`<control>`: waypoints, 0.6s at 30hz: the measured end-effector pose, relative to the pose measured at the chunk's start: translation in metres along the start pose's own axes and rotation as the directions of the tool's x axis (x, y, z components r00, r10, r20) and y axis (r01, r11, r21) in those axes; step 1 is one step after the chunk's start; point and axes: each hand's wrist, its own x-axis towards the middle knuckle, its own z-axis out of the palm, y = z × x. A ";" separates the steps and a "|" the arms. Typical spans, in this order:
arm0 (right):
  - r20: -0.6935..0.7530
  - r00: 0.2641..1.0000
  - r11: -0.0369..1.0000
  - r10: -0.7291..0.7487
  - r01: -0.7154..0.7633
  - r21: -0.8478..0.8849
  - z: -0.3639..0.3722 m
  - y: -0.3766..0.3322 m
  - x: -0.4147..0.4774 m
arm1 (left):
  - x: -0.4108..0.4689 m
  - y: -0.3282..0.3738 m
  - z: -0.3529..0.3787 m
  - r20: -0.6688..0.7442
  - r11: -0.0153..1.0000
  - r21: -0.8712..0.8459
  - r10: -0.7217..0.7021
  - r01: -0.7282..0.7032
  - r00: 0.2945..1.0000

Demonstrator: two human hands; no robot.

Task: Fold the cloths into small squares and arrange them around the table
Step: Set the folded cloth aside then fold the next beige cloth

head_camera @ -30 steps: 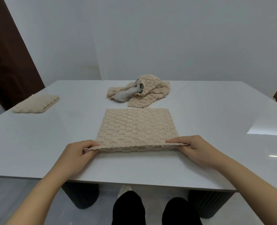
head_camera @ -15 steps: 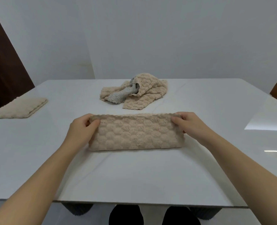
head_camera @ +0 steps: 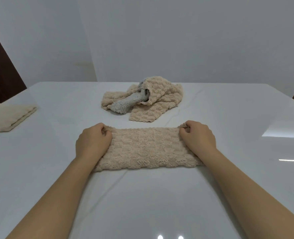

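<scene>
- The beige cloth lies folded into a long band on the white desk, just below the middle of the frame, its long side running left to right.
- The left hand sits on the band's left end, fingers curled shut on the far left corner of the cloth.
- The right hand sits on the band's right end, fingers curled shut on the far right corner; a small tuft of fabric bunches above its knuckles.
- Both forearms reach in from the bottom corners of the frame and lie over the cloth's short ends.
- The near edge of the band is flat on the desk; a faint vein in the desk top runs out from under it toward the lower left.
- Above the band, at centre frame, a loose pile of beige cloths lies apart from it, with a grey cloth poking out of its left side.
- At the left edge of the frame a folded cloth, cream in colour, rests flat on the desk, well apart from the rest.
- A bright patch of reflected light shows on the desk at right.
</scene>
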 end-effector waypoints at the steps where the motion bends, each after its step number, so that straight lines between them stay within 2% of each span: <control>1: -0.014 1.000 1.000 -0.003 0.002 -0.011 0.002 0.001 0.002 | 0.001 -0.001 0.001 -0.011 1.000 0.009 0.011 -0.011 1.000; 6: -0.080 0.996 0.998 -0.044 0.040 -0.057 0.005 -0.001 0.001 | 0.001 -0.006 0.001 -0.042 0.999 -0.032 0.009 -0.011 0.999; 10: -0.122 0.991 0.988 -0.053 0.035 -0.151 0.009 0.001 0.002 | 0.002 -0.003 0.003 -0.053 0.999 0.034 0.029 -0.028 0.998; 18: -0.151 0.987 0.994 -0.047 0.032 -0.100 0.011 0.005 0.001 | -0.003 -0.002 0.004 -0.065 0.995 0.094 0.045 -0.039 0.997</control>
